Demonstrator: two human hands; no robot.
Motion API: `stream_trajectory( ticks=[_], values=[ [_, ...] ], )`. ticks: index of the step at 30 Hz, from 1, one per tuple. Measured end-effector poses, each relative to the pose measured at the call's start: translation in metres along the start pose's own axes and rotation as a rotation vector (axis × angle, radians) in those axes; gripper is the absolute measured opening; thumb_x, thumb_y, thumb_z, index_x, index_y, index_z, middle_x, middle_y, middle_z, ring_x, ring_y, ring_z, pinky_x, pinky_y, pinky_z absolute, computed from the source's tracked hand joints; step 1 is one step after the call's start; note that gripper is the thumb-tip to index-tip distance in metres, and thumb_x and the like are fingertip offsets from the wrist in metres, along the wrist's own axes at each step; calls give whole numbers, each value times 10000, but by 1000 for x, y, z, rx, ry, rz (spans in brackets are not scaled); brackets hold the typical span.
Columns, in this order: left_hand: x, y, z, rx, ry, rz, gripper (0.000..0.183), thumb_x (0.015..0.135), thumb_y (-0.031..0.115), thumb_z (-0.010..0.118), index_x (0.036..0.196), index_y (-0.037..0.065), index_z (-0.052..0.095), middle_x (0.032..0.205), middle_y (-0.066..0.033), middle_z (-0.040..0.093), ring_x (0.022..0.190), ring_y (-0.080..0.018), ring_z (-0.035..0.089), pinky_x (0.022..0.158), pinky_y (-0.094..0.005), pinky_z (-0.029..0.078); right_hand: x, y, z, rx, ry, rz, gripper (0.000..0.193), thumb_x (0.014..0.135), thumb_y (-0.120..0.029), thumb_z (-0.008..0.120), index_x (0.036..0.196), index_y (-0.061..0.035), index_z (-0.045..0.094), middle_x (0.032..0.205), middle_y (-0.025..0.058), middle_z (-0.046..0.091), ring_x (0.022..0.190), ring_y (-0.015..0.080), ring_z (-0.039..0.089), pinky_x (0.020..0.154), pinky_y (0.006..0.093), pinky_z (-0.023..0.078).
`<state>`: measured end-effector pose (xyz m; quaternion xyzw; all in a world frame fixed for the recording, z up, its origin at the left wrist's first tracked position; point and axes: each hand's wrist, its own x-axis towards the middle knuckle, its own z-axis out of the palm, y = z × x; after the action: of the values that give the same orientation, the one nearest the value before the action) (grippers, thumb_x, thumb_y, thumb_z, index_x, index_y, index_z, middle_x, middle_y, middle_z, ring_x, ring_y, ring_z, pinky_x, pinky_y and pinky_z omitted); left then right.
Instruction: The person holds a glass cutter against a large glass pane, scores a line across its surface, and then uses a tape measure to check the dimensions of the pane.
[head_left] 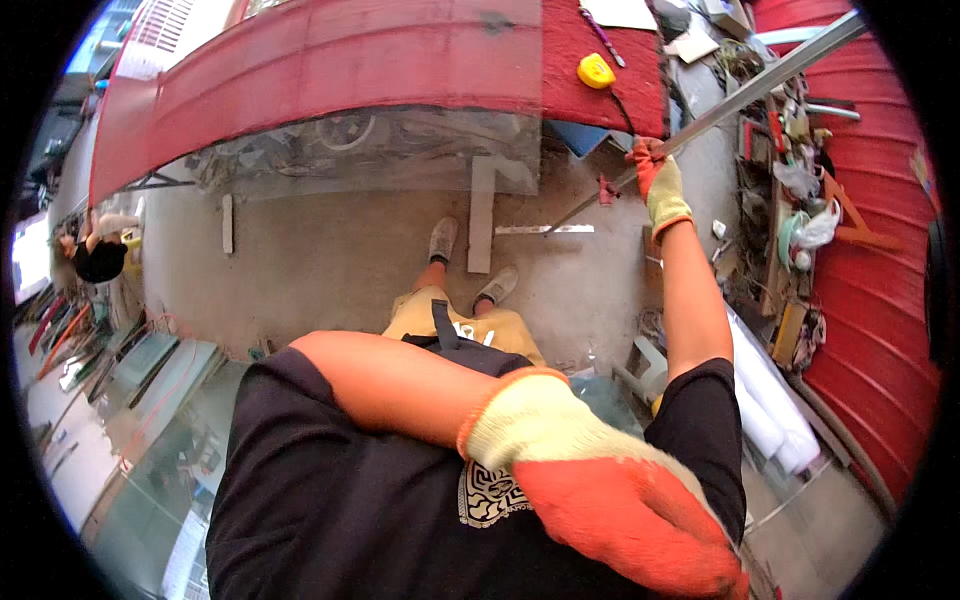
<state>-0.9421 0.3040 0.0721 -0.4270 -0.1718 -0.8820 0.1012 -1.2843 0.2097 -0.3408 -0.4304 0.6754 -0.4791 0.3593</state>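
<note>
My right hand (660,185), in a pale yellow glove with orange coating, reaches out past the table's right front corner. Its fingers are closed around a long metal bar (770,85), which slants up toward the far right. My left arm crosses my chest, and the gloved left hand (625,510) is close by at the lower right. Its fingers are curled together; what they hold, if anything, is hidden. A yellow tape measure (596,71) and a purple pen-like tool (602,38) lie on the red-covered table (628,100) near my right hand.
A clear glass sheet (515,150) overhangs the table's front edge. Tools and clutter (790,190) line the red corrugated wall (870,300). White rolls (775,410) lie at the right. Glass panes (170,390) stand at the left, where another person (100,258) is visible.
</note>
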Motion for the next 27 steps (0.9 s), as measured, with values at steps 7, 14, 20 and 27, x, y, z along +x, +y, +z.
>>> stream_trajectory(
  ticks=[7, 14, 20, 27],
  values=[
    [21, 15, 11, -32, -37, 68, 528, 1129, 346, 345, 1381, -74, 543, 1322, -186, 606, 1246, -257, 562, 1084, -380, 417, 24, -1, 34, -119, -63, 51, 178, 1027, -227, 686, 990, -53, 703, 864, 24, 657, 810, 164, 572, 779, 314, 484],
    [7, 43, 25, -415, -80, 56, 651, 1135, 434, 273, 1392, -100, 544, 1395, -200, 599, 1324, -284, 544, 1143, -410, 400, 24, -16, 51, -542, -6, -4, 412, 1020, -403, 669, 1091, 2, 643, 1001, 177, 721, 927, 314, 654, 876, 404, 503],
    [8, 23, 41, -523, -54, 99, 696, 1144, 466, 251, 1402, -110, 546, 1461, -194, 587, 1381, -301, 528, 1184, -431, 388, 10, -12, 54, -959, -41, 139, 573, 925, -413, 716, 1297, 11, 615, 1250, 278, 683, 1191, 430, 643, 1008, 468, 498],
    [39, -47, 38, 2527, 6, 785, 520, 1151, 328, 352, 1451, -65, 513, 1511, -131, 555, 1392, -291, 509, 1189, -431, 369, -46, 24, 18, -773, -38, 36, 458, 968, -372, 708, 1197, 19, 639, 1106, 240, 727, 1008, 382, 695, 909, 439, 536]
  ],
)
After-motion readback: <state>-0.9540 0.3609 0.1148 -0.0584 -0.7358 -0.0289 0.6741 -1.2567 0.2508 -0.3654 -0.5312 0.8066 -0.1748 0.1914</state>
